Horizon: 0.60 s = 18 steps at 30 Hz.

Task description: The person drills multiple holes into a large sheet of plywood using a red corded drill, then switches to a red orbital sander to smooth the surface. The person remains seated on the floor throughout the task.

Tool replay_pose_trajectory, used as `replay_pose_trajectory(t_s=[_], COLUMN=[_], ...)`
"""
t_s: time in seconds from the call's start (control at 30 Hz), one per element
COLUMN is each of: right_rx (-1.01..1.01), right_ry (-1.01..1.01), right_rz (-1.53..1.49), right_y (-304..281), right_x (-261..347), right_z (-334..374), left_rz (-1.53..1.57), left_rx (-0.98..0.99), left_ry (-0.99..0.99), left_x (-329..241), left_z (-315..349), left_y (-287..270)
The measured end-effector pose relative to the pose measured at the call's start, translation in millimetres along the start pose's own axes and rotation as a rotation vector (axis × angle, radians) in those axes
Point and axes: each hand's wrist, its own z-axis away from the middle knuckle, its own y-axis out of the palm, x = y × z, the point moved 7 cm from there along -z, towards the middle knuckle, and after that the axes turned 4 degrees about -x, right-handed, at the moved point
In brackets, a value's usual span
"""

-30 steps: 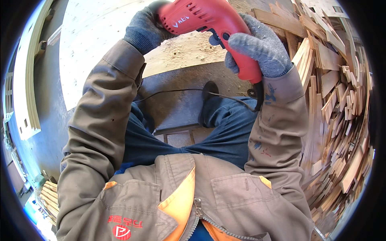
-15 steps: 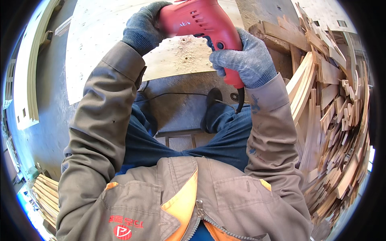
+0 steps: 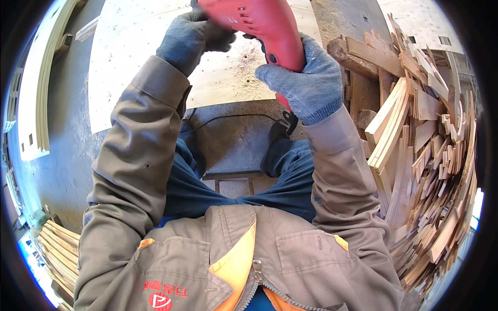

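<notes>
A red corded power drill [image 3: 264,26] is held up at the top of the view, its front end pointing left and partly cut off by the upper edge. My right hand [image 3: 311,78], in a grey knit glove, is wrapped round its handle, with the thumb across the near side. My left hand [image 3: 184,41], gloved alike, is closed at the drill's front end. Its fingers curl under the nose in a dark blur, so the chuck and any bit are hidden. Beneath the drill lies a pale plywood sheet [image 3: 129,67], with small holes and scattered wood shavings [image 3: 251,67].
A black cord [image 3: 233,115] loops over the floor between my feet. At the right is a heap of wood offcuts [image 3: 430,155], with thick timber pieces [image 3: 373,57] beside the sheet. Stacked boards [image 3: 41,88] stand at the far left, and a strip bundle [image 3: 57,254] lies lower left.
The drill has shifted slightly up and to the left, its handle tilting. My left hand has turned lower under the drill's nose. My right hand has moved left, its thumb straighter.
</notes>
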Motion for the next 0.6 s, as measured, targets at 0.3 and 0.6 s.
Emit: replay_pose_trajectory(t_s=[0.3, 0.6], right_rx=[-0.002, 0.147], right_ry=[-0.261, -0.318], right_rz=[0.336, 0.460], right_y=[12, 41], right_x=[11, -3], right_z=[1, 3], left_rz=[0.747, 0.904], left_rx=[0.379, 0.256], left_ry=[-0.154, -0.185], left_x=[-6, 13], left_z=[17, 5], left_y=[26, 3])
